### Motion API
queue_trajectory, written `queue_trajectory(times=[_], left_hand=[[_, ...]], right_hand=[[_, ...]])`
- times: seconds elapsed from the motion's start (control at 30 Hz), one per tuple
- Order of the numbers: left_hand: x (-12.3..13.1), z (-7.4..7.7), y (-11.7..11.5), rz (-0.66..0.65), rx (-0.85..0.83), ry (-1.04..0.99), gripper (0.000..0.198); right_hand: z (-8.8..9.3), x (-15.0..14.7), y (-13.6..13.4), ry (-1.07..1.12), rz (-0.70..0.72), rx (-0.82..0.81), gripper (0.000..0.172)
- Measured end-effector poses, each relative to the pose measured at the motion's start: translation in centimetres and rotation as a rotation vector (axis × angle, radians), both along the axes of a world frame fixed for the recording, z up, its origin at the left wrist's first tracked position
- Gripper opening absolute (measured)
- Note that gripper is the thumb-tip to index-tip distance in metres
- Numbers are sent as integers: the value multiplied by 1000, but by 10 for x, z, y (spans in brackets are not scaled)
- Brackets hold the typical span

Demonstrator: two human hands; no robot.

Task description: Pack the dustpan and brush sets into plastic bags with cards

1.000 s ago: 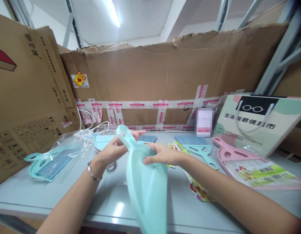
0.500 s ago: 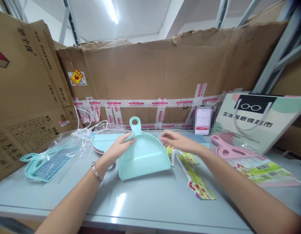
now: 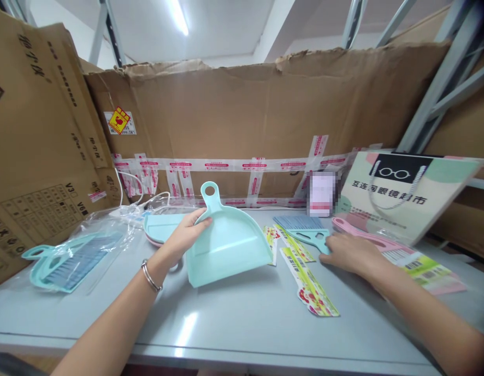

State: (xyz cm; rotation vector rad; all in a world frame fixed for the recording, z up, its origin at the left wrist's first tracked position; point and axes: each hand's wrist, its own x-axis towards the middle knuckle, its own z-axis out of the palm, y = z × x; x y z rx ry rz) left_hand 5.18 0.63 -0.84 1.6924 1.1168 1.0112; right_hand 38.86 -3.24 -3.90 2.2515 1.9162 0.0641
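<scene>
My left hand (image 3: 186, 236) grips a mint-green dustpan (image 3: 228, 243) by the base of its handle, its front edge resting on the grey table (image 3: 234, 324). My right hand (image 3: 345, 252) reaches right, fingers curled over the handle of a mint brush with blue bristles (image 3: 302, 230) that lies on the table. Its grip on the handle is partly hidden. Printed card labels (image 3: 304, 271) lie between the dustpan and my right hand.
A bagged mint brush-and-pan set (image 3: 69, 256) lies at the left. Another mint pan (image 3: 161, 227) sits behind my left hand. A bagged pink set (image 3: 406, 256) and a paper bag (image 3: 406, 193) stand at the right. Cardboard walls (image 3: 242, 115) enclose the back and left.
The dustpan came down from upright in both hands to rest on the table in my left hand. My right hand let go and moved right to the brush handle.
</scene>
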Motion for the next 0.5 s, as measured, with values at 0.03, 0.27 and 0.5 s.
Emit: queue_trajectory(times=[0.03, 0.27, 0.5], left_hand=[[0, 0, 0, -3, 1, -1, 42], [-1, 0, 1, 10, 15, 15, 41], [0, -2, 4, 20, 6, -9, 42]], right_hand=[[2, 1, 1, 31, -18, 29, 27], [13, 16, 1, 198, -57, 445, 22], [69, 22, 24, 942, -52, 896, 29]])
